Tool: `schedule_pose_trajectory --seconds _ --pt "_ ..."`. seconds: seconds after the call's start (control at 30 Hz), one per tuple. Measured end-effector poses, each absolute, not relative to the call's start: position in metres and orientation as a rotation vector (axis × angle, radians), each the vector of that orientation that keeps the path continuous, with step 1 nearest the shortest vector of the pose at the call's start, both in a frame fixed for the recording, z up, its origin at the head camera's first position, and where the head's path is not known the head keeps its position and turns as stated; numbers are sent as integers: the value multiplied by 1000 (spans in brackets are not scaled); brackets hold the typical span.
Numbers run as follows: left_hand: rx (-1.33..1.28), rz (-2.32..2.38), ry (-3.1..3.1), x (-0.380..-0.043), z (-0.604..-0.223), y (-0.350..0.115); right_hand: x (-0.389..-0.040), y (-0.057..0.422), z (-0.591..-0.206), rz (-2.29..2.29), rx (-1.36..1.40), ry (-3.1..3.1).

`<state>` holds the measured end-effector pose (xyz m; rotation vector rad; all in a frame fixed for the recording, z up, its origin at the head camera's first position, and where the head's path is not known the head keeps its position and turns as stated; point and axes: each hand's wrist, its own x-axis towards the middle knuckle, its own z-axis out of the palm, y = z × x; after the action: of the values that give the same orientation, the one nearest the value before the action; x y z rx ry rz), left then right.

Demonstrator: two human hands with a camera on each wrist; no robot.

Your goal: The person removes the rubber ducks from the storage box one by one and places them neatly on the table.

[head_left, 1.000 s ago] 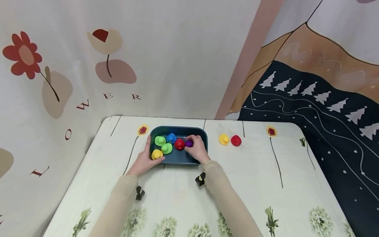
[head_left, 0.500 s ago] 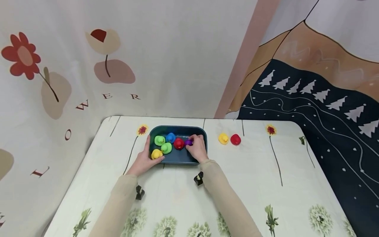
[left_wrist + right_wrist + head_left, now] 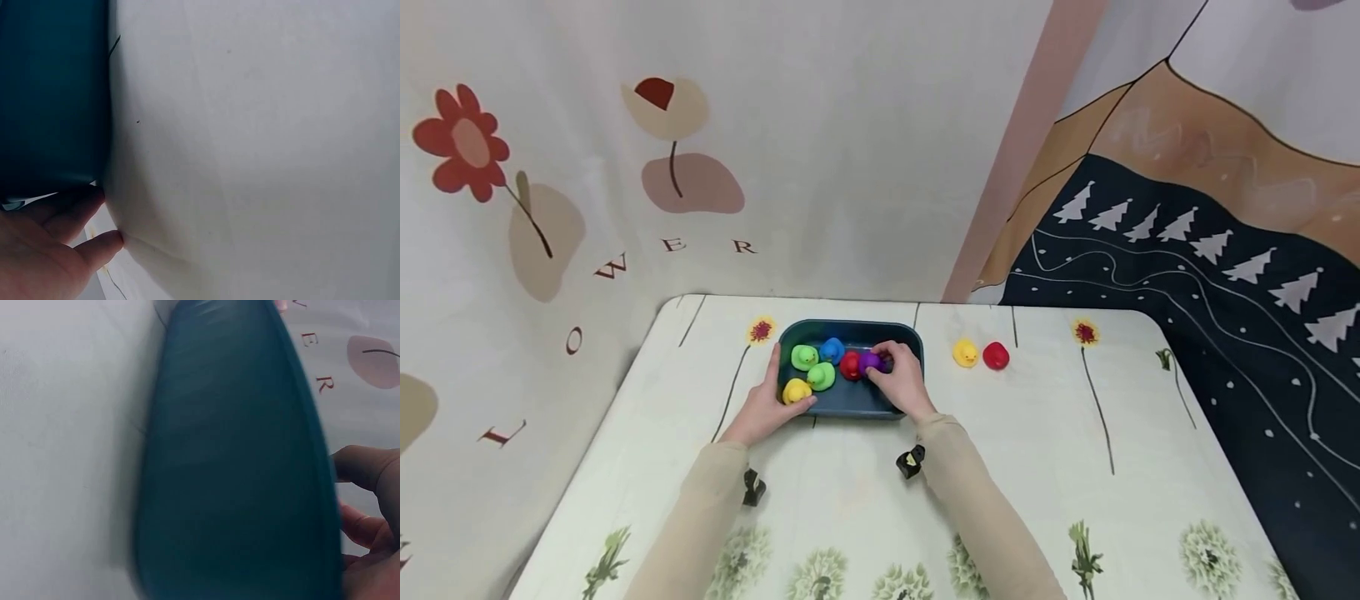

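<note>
A dark teal tray [image 3: 850, 405] stands on the table, holding several small rubber ducks. My right hand [image 3: 901, 380] reaches over its right end and pinches a purple rubber duck [image 3: 868, 361] between thumb and fingers. That duck sits against a red rubber duck [image 3: 850, 365]. Left of them lie a blue duck [image 3: 832, 350], a green duck [image 3: 805, 357], another green duck [image 3: 822, 377] and a yellow duck [image 3: 797, 391]. My left hand [image 3: 765, 408] rests at the tray's front left corner, thumb along the front rim, fingers spread along the left side. The tray wall hides the ducks in both wrist views.
To the right of the tray, a yellow duck [image 3: 966, 352] and a red duck [image 3: 996, 356] lie side by side on the flower-printed tablecloth [image 3: 1037, 467]. Printed curtains [image 3: 850, 167] hang behind the table's far edge.
The purple duck has shifted slightly left, up against the red duck, and more of it shows between my right fingers. My left hand stays at the tray corner.
</note>
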<state>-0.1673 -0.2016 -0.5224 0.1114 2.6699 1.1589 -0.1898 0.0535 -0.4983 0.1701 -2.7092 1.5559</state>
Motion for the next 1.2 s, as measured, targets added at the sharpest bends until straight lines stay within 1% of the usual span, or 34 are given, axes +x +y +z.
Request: schedule_pose_trajectory --seconds 0.5,0.7,0.93,1.2 --pt "122 1171 2671 -168 -522 -200 -170 76 -486 1636 255 -2623" --pt "107 1175 2668 -167 -524 -202 -164 87 -485 1677 238 -2604" --pt "148 1178 2679 -167 -525 -202 -155 104 -481 1742 210 -2506" --pt "142 1193 2668 -168 -526 -202 -152 128 -482 1723 186 -2441"
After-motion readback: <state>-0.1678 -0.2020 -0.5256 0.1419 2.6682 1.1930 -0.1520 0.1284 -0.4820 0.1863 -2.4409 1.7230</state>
